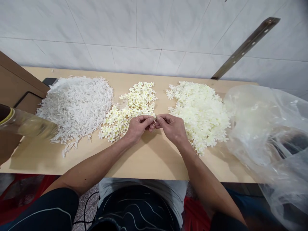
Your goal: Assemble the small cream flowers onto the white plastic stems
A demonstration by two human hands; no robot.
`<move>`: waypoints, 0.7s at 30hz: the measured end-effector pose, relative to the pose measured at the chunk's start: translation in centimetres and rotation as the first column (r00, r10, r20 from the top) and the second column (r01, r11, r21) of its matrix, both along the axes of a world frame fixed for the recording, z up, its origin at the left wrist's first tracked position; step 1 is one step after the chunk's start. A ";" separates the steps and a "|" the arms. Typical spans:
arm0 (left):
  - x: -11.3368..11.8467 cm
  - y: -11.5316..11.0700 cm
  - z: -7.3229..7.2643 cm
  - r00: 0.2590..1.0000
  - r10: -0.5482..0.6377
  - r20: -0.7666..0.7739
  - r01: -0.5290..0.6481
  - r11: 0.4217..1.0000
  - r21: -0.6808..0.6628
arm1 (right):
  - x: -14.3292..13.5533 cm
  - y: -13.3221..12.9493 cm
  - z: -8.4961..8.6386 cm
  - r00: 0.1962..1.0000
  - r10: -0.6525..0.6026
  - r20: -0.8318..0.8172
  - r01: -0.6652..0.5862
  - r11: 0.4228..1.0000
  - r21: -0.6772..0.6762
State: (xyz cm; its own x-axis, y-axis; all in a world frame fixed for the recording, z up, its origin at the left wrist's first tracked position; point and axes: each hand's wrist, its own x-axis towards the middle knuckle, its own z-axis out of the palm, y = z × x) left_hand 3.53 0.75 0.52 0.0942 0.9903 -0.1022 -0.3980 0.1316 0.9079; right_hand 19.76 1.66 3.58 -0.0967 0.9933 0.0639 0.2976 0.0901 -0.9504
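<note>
My left hand [139,126] and my right hand [172,126] meet fingertip to fingertip over the table's middle. Both are closed in a pinch around something tiny and pale that I cannot make out. Just left of and behind my left hand lies a spread of small cream flowers with yellow centres [139,99]. Beside my right hand is a larger heap of pale whitish-green flowers [199,112]. Farther left is a big mound of thin white strands [79,102].
A clear bottle-like container [36,125] juts in from the left, near a brown box [16,83]. Crumpled clear plastic [255,122] covers the right end of the wooden table [149,166]. A metal strip [245,48] leans on the tiled wall.
</note>
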 end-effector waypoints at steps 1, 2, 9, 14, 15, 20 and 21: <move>0.0 0.0 0.0 1.000 0.003 -0.005 -0.003 1.000 0.002 | 0.0 0.0 0.1 1.000 0.007 -0.022 -0.008 1.000 -0.009; 0.0 0.0 0.0 1.000 0.003 -0.010 -0.003 1.000 0.005 | 0.0 0.0 0.1 1.000 0.010 -0.030 -0.011 1.000 -0.012; -0.1 0.0 0.0 1.000 -0.002 -0.002 0.002 1.000 0.006 | 0.4 -0.1 -0.5 0.990 0.000 0.138 -0.015 0.994 0.104; 0.0 -0.1 0.2 1.000 -0.010 -0.009 0.010 1.000 0.009 | 0.4 -0.3 -0.6 0.955 -0.064 0.290 0.005 0.980 0.201; 0.0 -0.1 0.2 1.000 -0.010 -0.007 0.010 1.000 0.006 | 0.4 -0.3 -0.7 0.951 -0.072 0.301 0.008 0.978 0.209; 0.1 0.0 0.1 1.000 -0.015 0.003 0.015 1.000 -0.010 | 0.3 -0.2 -1.0 0.952 -0.073 0.296 0.013 0.979 0.202; 0.1 0.0 0.1 1.000 -0.018 0.006 0.018 1.000 -0.009 | 0.2 -0.1 -1.0 0.958 -0.071 0.279 0.018 0.982 0.189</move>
